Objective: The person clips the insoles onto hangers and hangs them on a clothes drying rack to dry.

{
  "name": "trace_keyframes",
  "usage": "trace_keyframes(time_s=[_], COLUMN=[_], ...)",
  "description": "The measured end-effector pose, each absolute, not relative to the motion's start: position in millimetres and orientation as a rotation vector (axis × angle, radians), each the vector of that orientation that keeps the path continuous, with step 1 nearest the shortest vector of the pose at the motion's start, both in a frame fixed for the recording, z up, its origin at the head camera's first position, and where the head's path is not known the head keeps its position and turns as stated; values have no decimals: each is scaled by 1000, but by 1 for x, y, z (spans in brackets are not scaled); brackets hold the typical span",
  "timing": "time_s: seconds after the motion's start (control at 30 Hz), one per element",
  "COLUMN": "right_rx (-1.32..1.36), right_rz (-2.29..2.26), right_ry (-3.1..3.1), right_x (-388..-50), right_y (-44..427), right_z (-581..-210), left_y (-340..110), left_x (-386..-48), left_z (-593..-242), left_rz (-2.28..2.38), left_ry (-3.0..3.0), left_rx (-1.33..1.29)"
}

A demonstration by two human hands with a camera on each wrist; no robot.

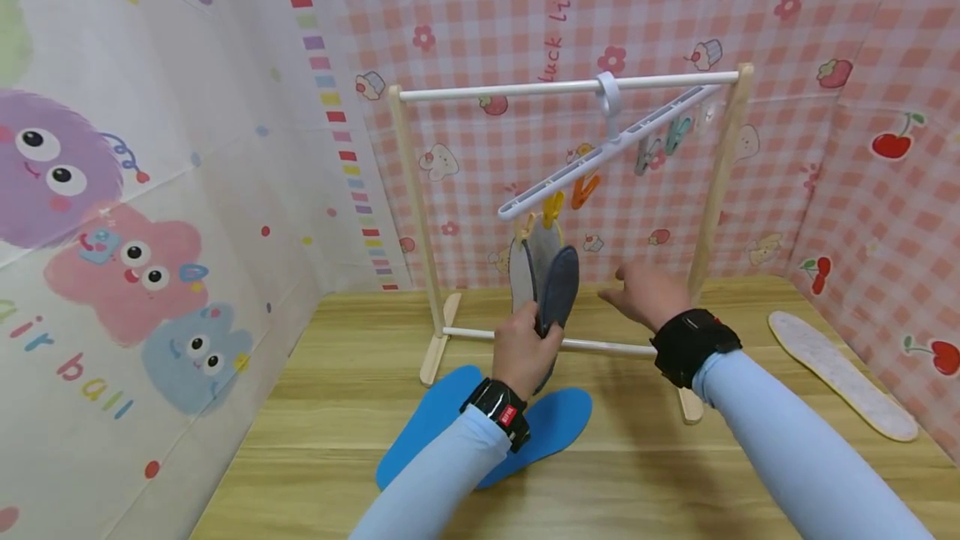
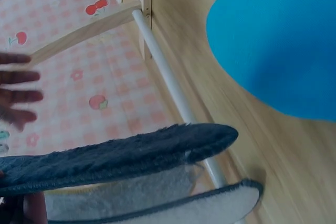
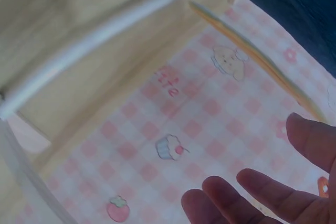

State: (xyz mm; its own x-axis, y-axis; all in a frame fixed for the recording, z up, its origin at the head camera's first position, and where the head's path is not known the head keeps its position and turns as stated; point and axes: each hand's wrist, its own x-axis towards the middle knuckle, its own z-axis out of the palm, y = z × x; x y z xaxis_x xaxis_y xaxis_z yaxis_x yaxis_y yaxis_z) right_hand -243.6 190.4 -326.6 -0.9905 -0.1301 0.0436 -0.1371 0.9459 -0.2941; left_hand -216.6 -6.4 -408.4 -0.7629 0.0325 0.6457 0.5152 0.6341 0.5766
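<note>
In the head view my left hand (image 1: 522,350) grips a dark fuzzy insole (image 1: 559,283), its fingers curled round the lower part; the left wrist view shows this insole (image 2: 121,156) close up. Just behind it, two lighter insoles hang from a beige clip (image 1: 528,226) and a yellow clip (image 1: 552,209) on the left end of a white hanger (image 1: 558,179). My right hand (image 1: 648,297) is off to the right of the insoles, holding nothing; its fingers (image 3: 223,198) are spread and relaxed in the right wrist view.
The hanger hooks over the white bar (image 1: 510,91) of a wooden-legged rack. Orange, grey and green clips hang further along. Blue insoles (image 1: 555,423) lie on the table (image 1: 300,473) under my left arm, and a pale insole (image 1: 840,373) at the right.
</note>
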Motion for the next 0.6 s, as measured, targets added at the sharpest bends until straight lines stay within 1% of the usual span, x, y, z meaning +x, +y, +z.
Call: trace_keyframes(time_s=[0.2,0.6], right_rx=[231,211], right_rz=[521,615], right_ry=[-3007,-2998], right_x=[-258,-284], right_y=[188,188], right_z=[-303,-255], left_y=[5,28], left_x=[-219,-229], left_z=[-410,-417], left_rz=[-949,-968], left_ry=[-2254,-2262], left_rx=[-359,-259])
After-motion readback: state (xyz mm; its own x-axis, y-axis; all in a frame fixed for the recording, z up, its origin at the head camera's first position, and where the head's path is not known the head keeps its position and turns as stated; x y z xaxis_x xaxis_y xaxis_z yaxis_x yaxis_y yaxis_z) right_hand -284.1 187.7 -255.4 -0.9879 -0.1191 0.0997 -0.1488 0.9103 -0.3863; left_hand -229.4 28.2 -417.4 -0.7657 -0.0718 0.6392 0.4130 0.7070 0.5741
